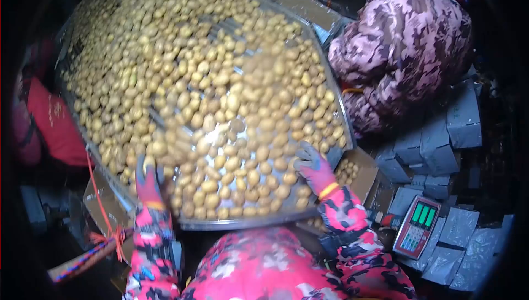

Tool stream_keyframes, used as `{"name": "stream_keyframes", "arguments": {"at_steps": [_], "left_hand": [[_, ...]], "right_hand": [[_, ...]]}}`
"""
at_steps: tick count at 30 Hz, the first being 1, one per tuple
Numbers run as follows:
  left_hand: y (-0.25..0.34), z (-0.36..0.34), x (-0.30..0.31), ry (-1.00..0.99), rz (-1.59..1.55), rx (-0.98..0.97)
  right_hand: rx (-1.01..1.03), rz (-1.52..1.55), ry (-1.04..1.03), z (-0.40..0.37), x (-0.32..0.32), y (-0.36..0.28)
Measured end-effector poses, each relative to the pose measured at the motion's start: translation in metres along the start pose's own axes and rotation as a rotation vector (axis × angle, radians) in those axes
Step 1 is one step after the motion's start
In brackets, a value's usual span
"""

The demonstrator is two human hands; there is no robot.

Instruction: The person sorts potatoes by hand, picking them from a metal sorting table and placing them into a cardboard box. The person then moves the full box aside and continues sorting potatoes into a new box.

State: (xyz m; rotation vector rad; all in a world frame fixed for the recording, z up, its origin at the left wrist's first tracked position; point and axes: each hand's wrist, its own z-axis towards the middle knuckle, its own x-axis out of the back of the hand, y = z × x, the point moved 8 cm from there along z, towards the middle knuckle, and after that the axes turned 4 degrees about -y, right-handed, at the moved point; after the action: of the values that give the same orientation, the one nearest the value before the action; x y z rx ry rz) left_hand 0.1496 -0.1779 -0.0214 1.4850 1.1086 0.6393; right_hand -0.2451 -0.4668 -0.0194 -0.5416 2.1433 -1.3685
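Note:
A large metal-rimmed sorting table (242,224) stands in front of me, spread with many small potatoes (165,68). My left hand (149,183), in a grey and pink glove, is at the near left part of the table. A potato (149,162) shows between its thumb and fingers, which are closed around it. At the near right edge is my right hand (315,169), gloved the same way. Its fingers are apart and reach over the rim beside loose potatoes, with nothing visibly held. Some potatoes in the middle are blurred.
A cardboard box (363,176) with potatoes sits below the right rim. A red scale (419,227) with a green display stands among wrapped grey boxes (460,225). A person in camouflage (408,46) works at the right; a red sleeve (52,118) shows left. Red string (98,189) hangs at the left.

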Motion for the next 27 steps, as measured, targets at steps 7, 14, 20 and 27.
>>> {"name": "stream_keyframes", "arguments": {"at_steps": [7,14,20,27], "left_hand": [[-0.014,-0.079,0.021,-0.12,1.256,-0.352],[-0.014,-0.075,0.01,-0.118,1.321,-0.281],[-0.018,-0.079,0.011,-0.149,1.395,-0.251],[-0.019,-0.073,0.006,-0.157,1.361,-0.182]], "right_hand": [[0.378,-1.372,0.261,0.177,0.005,-0.059],[0.639,-0.58,0.265,0.228,-0.056,-0.052],[0.614,-0.9,0.159,0.223,-0.273,-0.028],[0.815,-0.935,-0.215,0.146,-0.164,-0.039]]}}
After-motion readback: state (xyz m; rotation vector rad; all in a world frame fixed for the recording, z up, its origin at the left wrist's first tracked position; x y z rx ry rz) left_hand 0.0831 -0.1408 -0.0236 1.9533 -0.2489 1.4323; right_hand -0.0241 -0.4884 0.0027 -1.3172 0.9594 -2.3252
